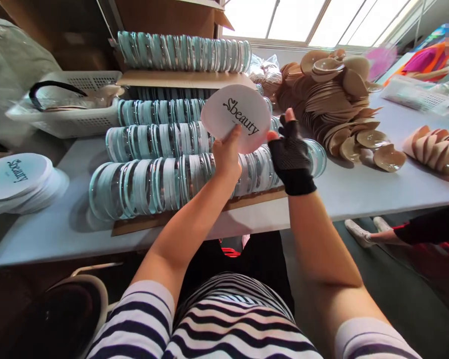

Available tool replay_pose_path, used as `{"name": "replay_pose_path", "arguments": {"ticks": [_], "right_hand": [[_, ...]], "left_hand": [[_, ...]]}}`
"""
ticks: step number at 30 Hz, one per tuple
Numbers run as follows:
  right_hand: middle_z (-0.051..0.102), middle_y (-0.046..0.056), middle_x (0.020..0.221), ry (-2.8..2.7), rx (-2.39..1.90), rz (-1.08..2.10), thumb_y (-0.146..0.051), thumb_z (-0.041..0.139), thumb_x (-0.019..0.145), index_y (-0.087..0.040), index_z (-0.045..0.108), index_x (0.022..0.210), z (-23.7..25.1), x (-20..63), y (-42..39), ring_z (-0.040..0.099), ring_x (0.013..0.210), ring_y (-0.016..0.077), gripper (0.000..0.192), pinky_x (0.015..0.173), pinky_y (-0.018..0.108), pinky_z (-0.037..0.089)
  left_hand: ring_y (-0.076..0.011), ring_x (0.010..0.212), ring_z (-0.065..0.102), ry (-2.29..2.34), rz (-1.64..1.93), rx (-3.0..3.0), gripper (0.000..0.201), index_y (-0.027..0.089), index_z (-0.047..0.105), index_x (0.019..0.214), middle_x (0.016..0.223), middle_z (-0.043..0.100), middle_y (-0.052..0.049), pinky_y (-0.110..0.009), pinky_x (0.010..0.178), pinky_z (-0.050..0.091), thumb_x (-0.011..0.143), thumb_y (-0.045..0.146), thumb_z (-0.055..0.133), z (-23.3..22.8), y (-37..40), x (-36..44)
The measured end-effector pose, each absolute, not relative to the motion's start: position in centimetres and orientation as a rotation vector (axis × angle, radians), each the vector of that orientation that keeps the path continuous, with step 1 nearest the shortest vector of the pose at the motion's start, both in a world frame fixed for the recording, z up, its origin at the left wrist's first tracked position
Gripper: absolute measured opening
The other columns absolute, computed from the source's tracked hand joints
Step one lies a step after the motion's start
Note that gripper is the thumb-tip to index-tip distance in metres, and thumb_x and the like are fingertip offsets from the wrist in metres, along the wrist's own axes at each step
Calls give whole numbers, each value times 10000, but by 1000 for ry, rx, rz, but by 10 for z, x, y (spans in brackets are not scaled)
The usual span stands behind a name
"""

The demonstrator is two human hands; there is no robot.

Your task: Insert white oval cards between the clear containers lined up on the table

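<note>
A round white card (236, 118) printed "Sbeauty" is held up over the rows by my left hand (227, 154), its thumb on the printed face and its other fingers out of sight behind. My right hand (292, 152), in a black fingerless glove, is just right of the card with thumb and fingers apart. Its thumb tip is close to the card's edge; I cannot tell whether they touch. Below both hands runs the front row of round, clear-and-teal rimmed packs (149, 187), standing on edge on a strip of brown cardboard (142, 227).
More rows of packs (183, 52) stand behind. At left are a stack of printed cards (18, 174) and a white basket (86, 122). Beige cup-shaped pieces (322, 99) pile up on the right, with a smaller group (432, 152) beyond. A co-worker's sleeve (426, 62) shows far right.
</note>
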State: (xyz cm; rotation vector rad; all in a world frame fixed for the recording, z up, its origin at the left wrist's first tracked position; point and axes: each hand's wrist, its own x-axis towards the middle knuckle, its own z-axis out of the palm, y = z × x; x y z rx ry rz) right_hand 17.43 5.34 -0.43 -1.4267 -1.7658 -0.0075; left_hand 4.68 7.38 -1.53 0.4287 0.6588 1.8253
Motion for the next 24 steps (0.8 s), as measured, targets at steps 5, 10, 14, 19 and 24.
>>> {"name": "replay_pose_path", "arguments": {"ticks": [5,10,14,19,24], "right_hand": [[290,246,1581,-1920,-1477,-487,-374,471,924,-70,336,1513,-1,134,31,212,1503,343,676,1159,574,296],[649,190,1142,-1743,-1489,-264,-342,391,952,-128,609,1177,-7,122,37,601,1133,284,379,935,463,497],[663,162,936,-1270,-1604,-173,-264,377,933,-117,616,952,6,139,53,629,841,212,281,783,355,519],[680,195,953,-1271,-1536,-580,-423,450,940,-92,668,1061,-5,168,-17,671,890,279,415,783,402,523],[752,85,882,-1922,-1603,-436,-375,404,977,-250,695,1180,-32,160,-104,697,725,209,376,665,309,528]], "left_hand": [[-238,1183,655,609,1874,380,245,216,697,992,1117,745,-40,-398,1034,517,757,197,764,-15,66,45],[-266,1152,671,612,1774,379,130,201,692,934,1047,752,-39,-436,987,549,809,179,719,-10,45,37],[-264,1174,655,551,1733,393,152,224,695,974,1041,752,-23,-441,975,570,826,241,726,-7,31,24],[-231,1307,562,459,1843,352,245,317,682,1122,1286,681,17,-432,1056,518,888,248,662,-2,48,-9],[-241,1389,481,579,1837,312,501,405,568,1331,1454,565,0,-502,1143,391,852,401,715,-12,67,-29]]}}
